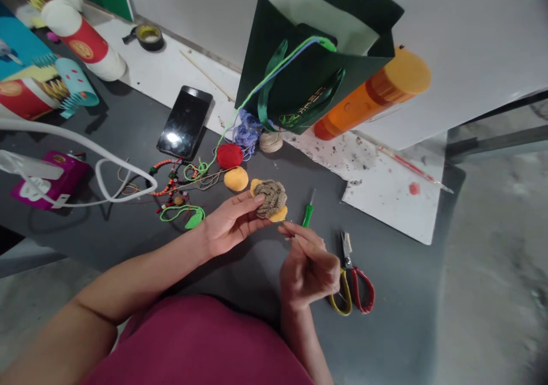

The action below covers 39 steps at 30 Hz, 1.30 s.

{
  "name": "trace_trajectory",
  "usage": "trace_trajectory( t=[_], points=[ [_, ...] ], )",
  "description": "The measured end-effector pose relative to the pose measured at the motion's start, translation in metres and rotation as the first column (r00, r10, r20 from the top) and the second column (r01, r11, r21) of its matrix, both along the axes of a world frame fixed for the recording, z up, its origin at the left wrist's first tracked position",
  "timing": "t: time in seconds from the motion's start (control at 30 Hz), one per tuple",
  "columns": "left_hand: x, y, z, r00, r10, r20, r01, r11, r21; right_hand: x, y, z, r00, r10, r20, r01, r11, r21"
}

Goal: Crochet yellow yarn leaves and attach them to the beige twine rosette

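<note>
My left hand (233, 219) grips a small crocheted piece (271, 199), brown-tan in the middle with yellow edges showing at top and bottom. Just right of it, my right hand (310, 262) is closed in a pinch; what sits between its fingertips is too small to make out. A green-handled tool (307, 216) with a thin metal shaft lies behind the right fingers. Beside that hand rest scissors (358, 288) with one yellow and one red handle. A yellow yarn ball (236, 178) and a red yarn ball (229, 156) sit beyond my left hand.
A dark green paper bag (291, 82) stands at the back, green and blue yarn trailing from it. Around it are an orange bottle (355, 102), a phone (185, 122), beaded cords (171, 182), a green crocheted leaf (195, 218), a tissue box (55, 179) and a white cable (103, 151).
</note>
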State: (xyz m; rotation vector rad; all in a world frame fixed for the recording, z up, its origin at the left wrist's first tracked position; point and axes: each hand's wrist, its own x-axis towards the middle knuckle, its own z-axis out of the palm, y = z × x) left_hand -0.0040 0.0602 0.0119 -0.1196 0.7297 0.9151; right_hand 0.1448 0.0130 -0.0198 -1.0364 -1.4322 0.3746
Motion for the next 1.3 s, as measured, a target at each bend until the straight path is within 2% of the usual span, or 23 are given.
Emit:
trace_trajectory(
  t=[0.1, 0.3, 0.6, 1.07, 1.2, 1.3],
  points=[
    [-0.001, 0.0, 0.001, 0.999, -0.021, 0.037, 0.022, 1.0, -0.016, 0.0, 0.001, 0.001, 0.998, 0.002, -0.069, -0.005, 0.999, -0.047],
    [-0.003, 0.001, 0.0, 0.999, 0.025, 0.02, -0.025, 0.999, 0.026, -0.001, 0.002, 0.005, 0.986, -0.005, -0.169, -0.006, 0.998, -0.063],
    [-0.003, 0.0, -0.004, 0.999, 0.027, 0.018, -0.028, 0.997, 0.077, -0.003, 0.004, 0.007, 0.976, -0.094, -0.197, 0.078, 0.993, -0.084],
    [-0.002, -0.001, -0.005, 1.0, -0.004, 0.021, 0.001, 0.991, 0.137, -0.002, 0.007, 0.011, 0.973, -0.007, -0.232, -0.024, 0.991, -0.13],
    [-0.002, -0.003, -0.005, 1.0, 0.01, -0.025, -0.006, 0.987, 0.158, -0.002, 0.007, 0.008, 0.978, -0.01, -0.208, -0.018, 0.991, -0.134],
    [-0.001, -0.004, -0.005, 0.997, 0.038, -0.064, -0.027, 0.984, 0.176, -0.001, 0.004, 0.006, 0.991, 0.019, -0.131, -0.029, 0.997, -0.077]
  ],
)
